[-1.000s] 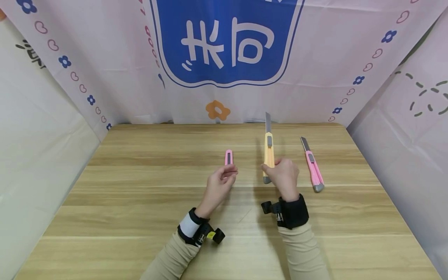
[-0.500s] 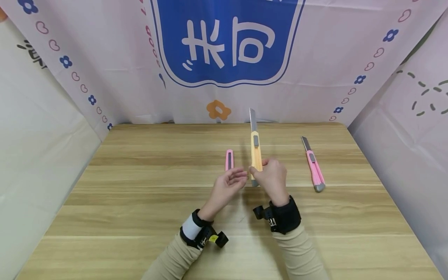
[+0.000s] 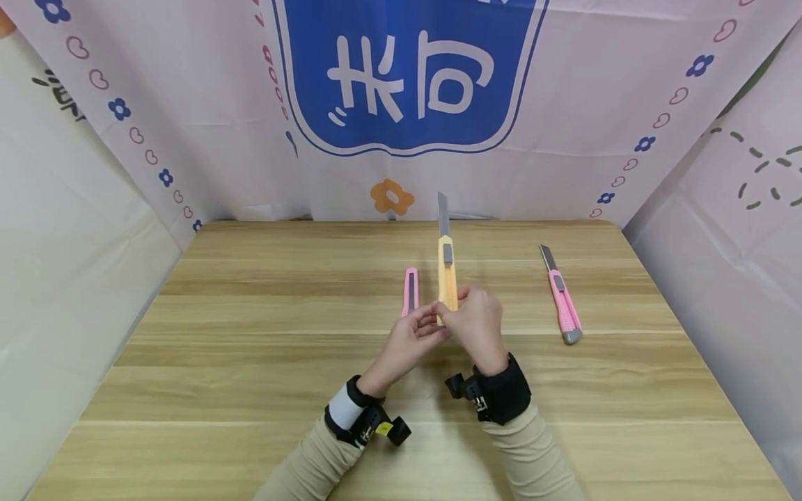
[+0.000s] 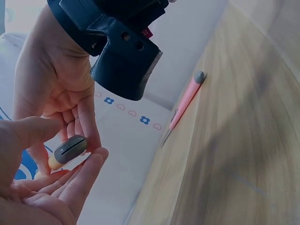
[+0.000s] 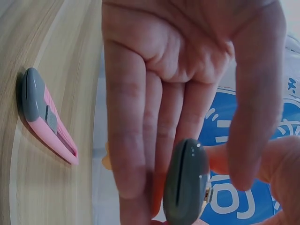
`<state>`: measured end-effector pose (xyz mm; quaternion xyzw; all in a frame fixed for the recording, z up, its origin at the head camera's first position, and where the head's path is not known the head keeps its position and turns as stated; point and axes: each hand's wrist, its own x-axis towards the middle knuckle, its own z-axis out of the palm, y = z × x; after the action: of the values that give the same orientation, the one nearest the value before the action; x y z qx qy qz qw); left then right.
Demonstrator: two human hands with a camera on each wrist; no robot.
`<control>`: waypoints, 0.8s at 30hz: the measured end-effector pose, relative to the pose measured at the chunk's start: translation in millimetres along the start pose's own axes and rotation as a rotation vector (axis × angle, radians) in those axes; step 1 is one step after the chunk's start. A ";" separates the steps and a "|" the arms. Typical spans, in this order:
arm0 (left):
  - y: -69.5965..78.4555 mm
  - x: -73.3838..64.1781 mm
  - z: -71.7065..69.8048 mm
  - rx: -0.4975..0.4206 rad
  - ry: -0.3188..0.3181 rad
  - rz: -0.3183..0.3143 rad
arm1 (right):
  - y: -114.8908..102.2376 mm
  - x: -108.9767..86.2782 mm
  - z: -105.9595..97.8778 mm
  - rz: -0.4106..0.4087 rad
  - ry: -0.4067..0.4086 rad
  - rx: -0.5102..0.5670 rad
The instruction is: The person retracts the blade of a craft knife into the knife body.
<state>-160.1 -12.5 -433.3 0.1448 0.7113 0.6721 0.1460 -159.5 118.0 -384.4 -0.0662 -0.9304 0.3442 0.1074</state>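
My right hand (image 3: 479, 323) pinches a yellow utility knife (image 3: 447, 278) near its lower end, between thumb and fingers. Its blade (image 3: 443, 212) is extended and points up and away. My left hand (image 3: 407, 351) reaches in from the left, thumb and fingers spread loosely around the knife's grey end cap (image 4: 70, 149), fingertips right at it. Just beyond the left fingers lies a pink utility knife (image 3: 410, 289) with no blade showing; the left hand covers its near end in the head view. In the right wrist view its grey end (image 5: 33, 93) shows.
Another pink utility knife (image 3: 564, 306), blade out, lies on the wooden table (image 3: 250, 390) to the right of my hands. A printed cloth (image 3: 564, 104) hangs behind the far table edge. Each wrist wears a black strap with a camera (image 3: 397, 430).
My right hand has carried the yellow utility knife leftward, toward the middle. My left hand has shifted slightly right and now meets its lower end, its fingers more spread. Both pink knives stay put.
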 end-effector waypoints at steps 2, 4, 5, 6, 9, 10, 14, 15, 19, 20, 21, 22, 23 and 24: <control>0.5 0.0 0.2 -0.014 0.008 -0.003 | -0.9 -0.7 -0.1 0.001 0.000 -0.005; 0.4 0.0 0.2 -0.020 0.019 -0.001 | -1.2 -1.0 0.3 0.002 0.004 -0.007; 0.2 0.0 0.1 -0.021 0.023 0.001 | -1.3 -1.1 0.4 0.002 0.007 -0.005; 0.2 -0.3 0.1 -0.021 0.029 0.004 | -1.4 -1.2 0.6 0.002 0.009 -0.001; 0.0 -0.7 -0.1 -0.022 0.049 -0.001 | -1.4 -1.4 0.8 0.008 0.012 0.011; 0.2 -0.7 0.0 -0.027 0.055 -0.005 | -1.2 -1.4 0.8 0.008 0.012 0.013; 0.5 -0.1 0.1 -0.033 0.062 -0.010 | -0.8 -1.3 0.2 0.011 0.005 0.028; 0.5 0.1 0.0 -0.034 0.059 -0.007 | -0.8 -1.2 -0.2 0.015 0.002 0.034; -0.3 0.4 -0.4 -0.045 0.050 -0.011 | -1.3 -0.5 -1.1 0.039 -0.013 0.060; -0.3 0.2 -0.5 -0.049 0.050 -0.018 | -1.4 -0.1 -1.2 0.044 -0.016 0.062; -0.4 0.2 -0.6 -0.047 0.048 -0.015 | -1.6 0.0 -1.4 0.048 -0.020 0.064; -0.3 0.0 -0.7 -0.053 0.047 -0.018 | -1.4 0.2 -1.4 0.048 -0.023 0.066; -0.3 -0.2 -0.9 -0.052 0.044 -0.014 | -1.2 0.3 -1.7 0.046 -0.027 0.067; -0.3 -0.5 -1.0 -0.051 0.043 -0.009 | -1.0 0.6 -2.4 0.045 -0.032 0.071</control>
<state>-160.1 -13.7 -433.5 0.1230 0.6975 0.6924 0.1374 -159.5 118.9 -381.9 -0.0777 -0.9175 0.3804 0.0868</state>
